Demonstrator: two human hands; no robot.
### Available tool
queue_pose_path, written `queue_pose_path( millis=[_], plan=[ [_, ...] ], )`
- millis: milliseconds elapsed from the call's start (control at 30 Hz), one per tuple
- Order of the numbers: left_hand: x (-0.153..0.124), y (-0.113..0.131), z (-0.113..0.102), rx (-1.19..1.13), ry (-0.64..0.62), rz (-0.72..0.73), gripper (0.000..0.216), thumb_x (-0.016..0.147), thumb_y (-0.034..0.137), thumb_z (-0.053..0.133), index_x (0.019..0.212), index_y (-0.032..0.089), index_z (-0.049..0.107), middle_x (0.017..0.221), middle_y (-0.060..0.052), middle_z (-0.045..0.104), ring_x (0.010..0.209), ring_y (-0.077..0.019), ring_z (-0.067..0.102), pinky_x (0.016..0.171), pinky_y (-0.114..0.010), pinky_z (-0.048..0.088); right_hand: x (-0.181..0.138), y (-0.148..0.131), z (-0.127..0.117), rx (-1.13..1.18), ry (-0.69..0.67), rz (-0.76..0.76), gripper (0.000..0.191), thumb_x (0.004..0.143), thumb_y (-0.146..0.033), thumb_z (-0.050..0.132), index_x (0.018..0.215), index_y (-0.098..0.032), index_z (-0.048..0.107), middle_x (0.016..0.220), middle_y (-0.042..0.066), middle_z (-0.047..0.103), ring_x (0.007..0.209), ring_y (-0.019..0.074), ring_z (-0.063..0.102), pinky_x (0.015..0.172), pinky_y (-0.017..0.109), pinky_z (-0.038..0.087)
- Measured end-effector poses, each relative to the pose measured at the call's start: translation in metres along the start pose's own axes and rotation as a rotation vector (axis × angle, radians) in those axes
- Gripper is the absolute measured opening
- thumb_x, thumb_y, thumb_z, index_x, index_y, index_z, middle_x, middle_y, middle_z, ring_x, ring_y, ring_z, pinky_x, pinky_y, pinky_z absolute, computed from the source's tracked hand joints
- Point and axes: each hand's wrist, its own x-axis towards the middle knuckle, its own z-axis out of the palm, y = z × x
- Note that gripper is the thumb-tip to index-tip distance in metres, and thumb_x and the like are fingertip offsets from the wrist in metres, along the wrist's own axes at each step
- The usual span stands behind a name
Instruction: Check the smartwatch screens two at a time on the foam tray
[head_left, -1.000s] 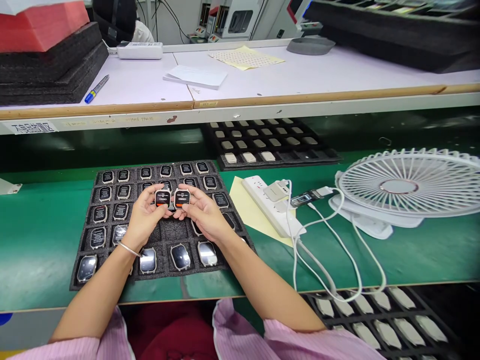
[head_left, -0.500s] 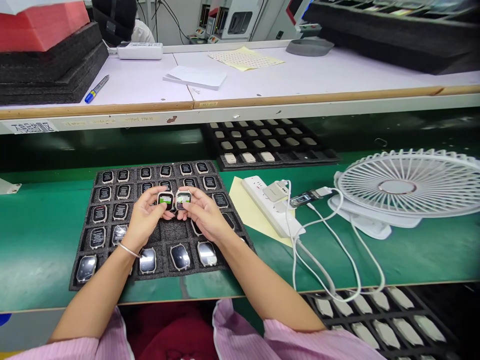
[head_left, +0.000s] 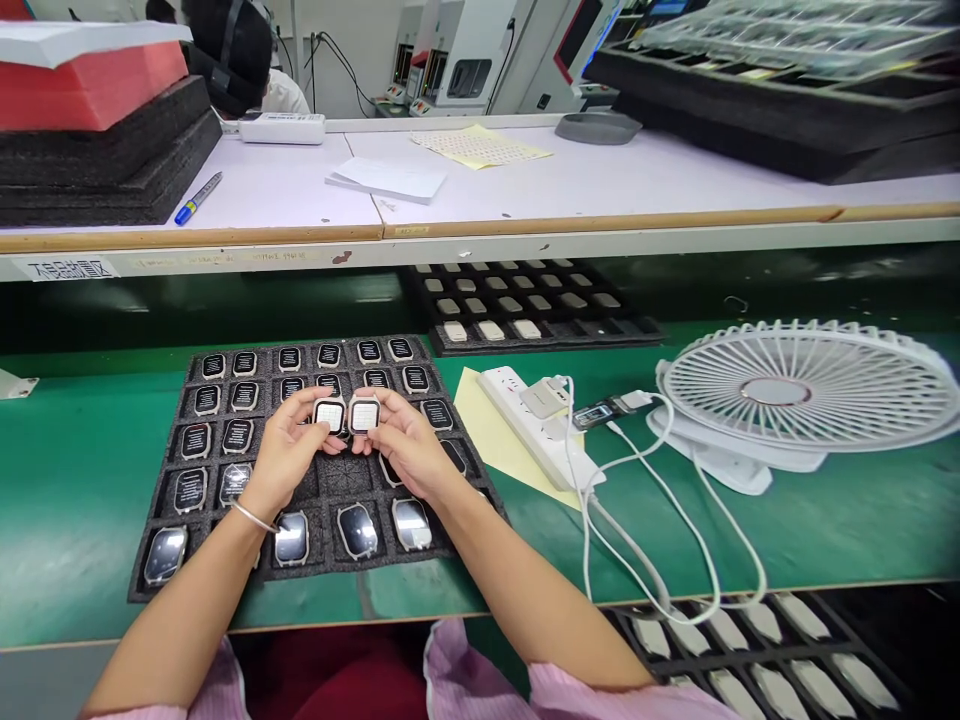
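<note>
My left hand (head_left: 289, 450) pinches a small square smartwatch body (head_left: 329, 415) whose screen glows white. My right hand (head_left: 409, 448) grips a second smartwatch body (head_left: 364, 414), also lit white, right beside the first. Both hands hover over the middle of a black foam tray (head_left: 172, 462) on the green bench. The tray's pockets hold several more watch bodies (head_left: 358, 529), dark-screened in the near row and showing text in the far rows. A bangle sits on my left wrist.
A white power strip (head_left: 531, 428) with plugs and white cables lies right of the tray on yellow paper. A white fan (head_left: 806, 390) lies further right. Another foam tray (head_left: 525, 300) of parts sits under the shelf (head_left: 480, 235). A further tray (head_left: 750, 640) lies at the bottom right.
Both held watch screens went from dark with an orange bar, through green, to white. The view has tilted slightly; my hands stay in place.
</note>
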Motion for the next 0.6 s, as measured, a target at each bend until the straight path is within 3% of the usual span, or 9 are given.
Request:
queue_pose_path(
  millis=[133,233,600],
  plan=[
    [0.0012,-0.0007,-0.0012,0.054,0.027,0.020,0.034,0.073,0.031,0.072,0.102,0.017,0.062,0.084,0.000,0.070,0.048,-0.0067,0.060,0.049,-0.020,0.048,0.0003,0.0003,0.0010,0.011,-0.014,0.054,0.028,0.079,-0.029,0.069,0.105,-0.022,0.062,0.081,-0.001,0.070,0.054,0.0116,0.063,0.055,0.027,0.044],
    [0.0022,-0.0022,-0.0015,0.062,0.028,0.030,0.035,0.072,0.034,0.075,0.099,0.017,0.062,0.083,0.001,0.069,0.047,-0.0061,0.057,0.047,-0.019,0.046,0.0005,0.0010,0.0012,0.002,-0.014,0.054,0.030,0.081,-0.038,0.071,0.105,-0.021,0.063,0.079,-0.001,0.070,0.053,0.0115,0.063,0.054,0.026,0.044],
    [0.0029,-0.0046,-0.0024,0.037,0.014,0.039,0.039,0.070,0.026,0.075,0.106,0.018,0.061,0.086,0.002,0.068,0.053,-0.0056,0.059,0.052,-0.018,0.049,0.0007,0.0013,0.0015,0.032,-0.009,0.071,0.037,0.078,-0.027,0.073,0.113,-0.022,0.060,0.081,-0.002,0.070,0.060,0.0125,0.067,0.060,0.027,0.050]
  ],
)
